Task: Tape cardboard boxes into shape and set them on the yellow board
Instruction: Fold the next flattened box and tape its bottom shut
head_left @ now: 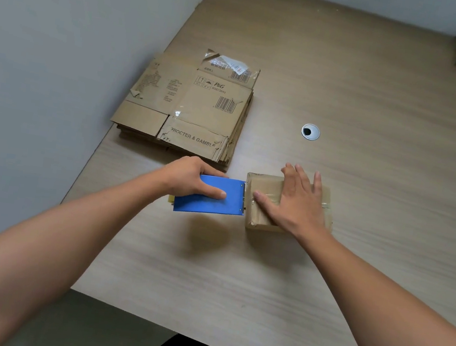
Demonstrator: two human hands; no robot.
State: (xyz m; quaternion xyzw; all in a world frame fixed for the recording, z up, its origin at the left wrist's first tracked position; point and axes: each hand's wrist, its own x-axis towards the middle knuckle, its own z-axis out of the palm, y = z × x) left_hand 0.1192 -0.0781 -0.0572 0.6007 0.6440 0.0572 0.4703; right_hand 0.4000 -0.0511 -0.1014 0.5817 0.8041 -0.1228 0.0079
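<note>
**Small box pinned to the table, tape dispenser held at its left edge**

The cardboard box (263,185) sits on the table (356,249), near the stack of flattened boxes (189,108). The blue tape dispenser (208,202) is gripped in the curled left hand (188,174). The box top is pressed by the right hand (295,203), fingers straight. The box is judged light and hollow, stiff at its edges and slick where taped. It is best lifted by opposite side walls. No yellow board is seen.
</note>
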